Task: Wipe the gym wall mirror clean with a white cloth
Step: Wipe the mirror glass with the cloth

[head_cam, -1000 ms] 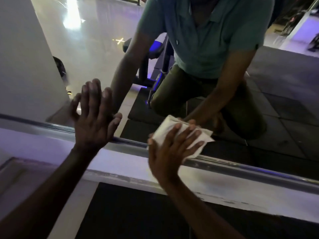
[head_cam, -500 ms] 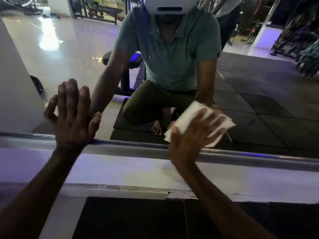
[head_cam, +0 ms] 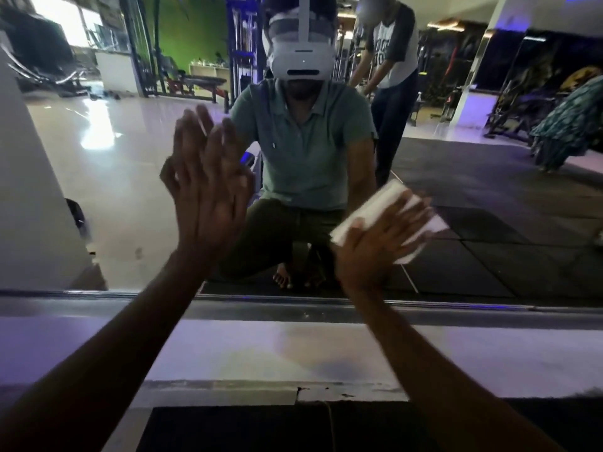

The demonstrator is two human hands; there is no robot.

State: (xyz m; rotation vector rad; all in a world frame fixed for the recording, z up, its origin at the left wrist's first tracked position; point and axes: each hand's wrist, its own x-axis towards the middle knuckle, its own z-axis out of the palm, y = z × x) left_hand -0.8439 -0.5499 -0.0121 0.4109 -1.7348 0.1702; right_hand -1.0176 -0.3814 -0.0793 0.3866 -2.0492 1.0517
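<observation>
1 white cloth (head_cam: 375, 208), folded into a flat rectangular pad with soft, motion-blurred edges, lies pressed against the mirror (head_cam: 114, 158) low on the glass, right of centre and a little above the bottom frame. The right hand (head_cam: 375, 246) covers it with the palm flat and fingers spread, pinning it to the glass rather than gripping it; the cloth shows past the fingertips and beside the thumb. The left hand (head_cam: 205, 194) holds nothing: it is open, fingers splayed upward, laid flat on the mirror to the left and higher than the right, and blur doubles its outline. 2 bare forearms rise from the lower corners.

The mirror is smooth and glossy. 1 metal strip (head_cam: 293, 309), grey and brushed, runs along its bottom edge, and below that sits 1 pale ledge (head_cam: 98, 344) with a chipped, cracked lip. Under the ledge lies 1 dark rubbery mat (head_cam: 244, 429).

In the reflection, 1 crouching person in a green polo shirt wears 1 white headset (head_cam: 301, 57), and 1 second person (head_cam: 391, 76) stands behind on the right. Matte black floor tiles lie right, shiny pale flooring left, gym machines beyond.
</observation>
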